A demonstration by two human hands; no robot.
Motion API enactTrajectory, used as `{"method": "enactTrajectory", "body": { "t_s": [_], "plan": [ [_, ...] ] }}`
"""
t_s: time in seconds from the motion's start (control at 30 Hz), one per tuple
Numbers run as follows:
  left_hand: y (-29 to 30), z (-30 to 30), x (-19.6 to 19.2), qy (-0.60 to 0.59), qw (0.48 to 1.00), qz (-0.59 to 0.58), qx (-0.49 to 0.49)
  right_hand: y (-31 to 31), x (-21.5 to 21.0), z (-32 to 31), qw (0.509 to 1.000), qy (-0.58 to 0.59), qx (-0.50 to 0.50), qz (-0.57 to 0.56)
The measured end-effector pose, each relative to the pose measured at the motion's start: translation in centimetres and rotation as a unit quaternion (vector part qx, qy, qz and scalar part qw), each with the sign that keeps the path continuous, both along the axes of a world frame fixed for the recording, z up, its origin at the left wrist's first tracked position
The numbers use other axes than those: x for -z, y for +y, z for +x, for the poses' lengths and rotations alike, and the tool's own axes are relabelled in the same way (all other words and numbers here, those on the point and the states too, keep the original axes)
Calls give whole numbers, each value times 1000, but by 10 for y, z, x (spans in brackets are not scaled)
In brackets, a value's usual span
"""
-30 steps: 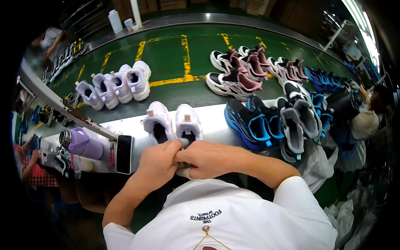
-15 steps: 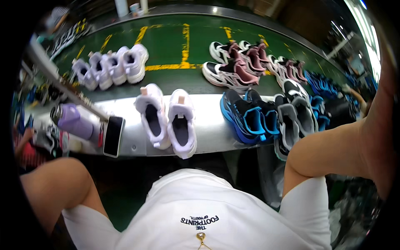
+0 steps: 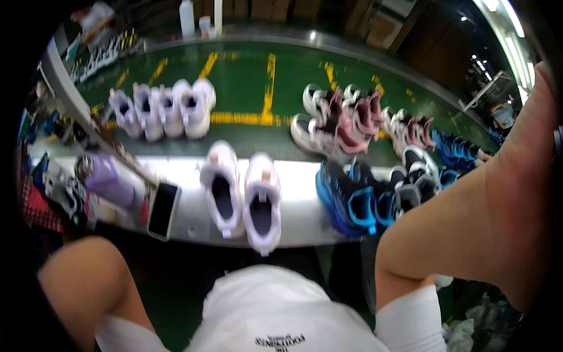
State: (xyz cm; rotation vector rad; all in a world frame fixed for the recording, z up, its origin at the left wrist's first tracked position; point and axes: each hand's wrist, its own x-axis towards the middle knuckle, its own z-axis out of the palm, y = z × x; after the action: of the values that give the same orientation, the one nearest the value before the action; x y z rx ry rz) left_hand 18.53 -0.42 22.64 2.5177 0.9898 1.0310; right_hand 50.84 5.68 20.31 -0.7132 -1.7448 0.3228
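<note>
whereas a second ago both hands were pressed together on the heels of the pale lilac pair of shoes point(image 3: 241, 196), those shoes are now left alone on the near edge of the steel counter point(image 3: 305, 220), side by side with openings up. both arms are lifted out to the sides: the left forearm point(image 3: 88, 281) is seen at the lower left, the right forearm point(image 3: 469, 229) at the right, and whether the hands are open or closed cannot be told. a dark phone point(image 3: 162, 210) lies just left of the pair, and blue shoes point(image 3: 346, 196) sit to the right. the pair appears to be released.
</note>
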Motion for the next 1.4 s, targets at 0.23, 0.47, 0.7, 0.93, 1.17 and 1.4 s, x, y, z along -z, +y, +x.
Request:
{"method": "enactTrajectory", "body": {
  "t_s": [0.23, 0.47, 0.7, 0.93, 1.17, 1.4],
  "plan": [
    [4, 7, -11, -8, 1000, -6, -4, 11, 2, 9, 1000, -3, -17, -23],
    [3, -10, -10, 2, 999, -8, -43, 9, 12, 1, 999, 13, -16, -38],
    [27, -10, -10, 34, 994, 38, -94, 37, 11, 10, 999, 16, -1, -38],
    [7, -15, -3, 57, 984, 50, -164, 15, 13, 9, 997, 16, 2, -71],
    [3, -4, -17, 58, 983, 72, -162, 6, 16, 24, 998, 22, 24, -59],
    [34, -6, -2, 48, 983, 66, -163, 25, 33, 23, 997, 15, 23, -65]
  ]
}}
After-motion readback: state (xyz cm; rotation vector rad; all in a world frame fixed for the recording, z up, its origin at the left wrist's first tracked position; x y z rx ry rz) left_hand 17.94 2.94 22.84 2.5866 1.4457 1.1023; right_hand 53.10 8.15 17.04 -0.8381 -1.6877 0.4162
